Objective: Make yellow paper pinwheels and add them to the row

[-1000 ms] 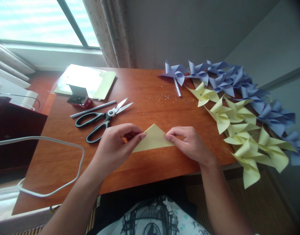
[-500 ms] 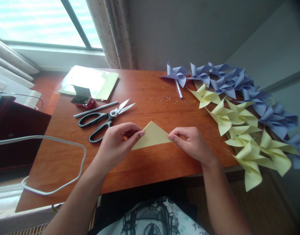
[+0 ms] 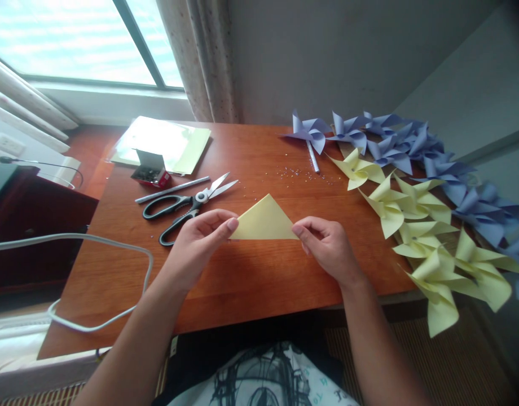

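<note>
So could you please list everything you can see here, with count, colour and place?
paper triangle: one, pale yellow, table centre, pinched at both lower corners
scissors: one, black handles, left of the triangle
rod: one, silver, just behind the scissors
small box: one, red, open, on the far left of the table
paper sheets: a stack, pale yellow, glossy cover, far left corner
yellow pinwheels: several, right edge
blue pinwheels: several, far right, along the wall
specks: scattered, pale, far centre
cable: one, white, loops over the table's left end
table: one, red-brown wood
left hand: holds the triangle's left corner
right hand: holds its right corner
</note>
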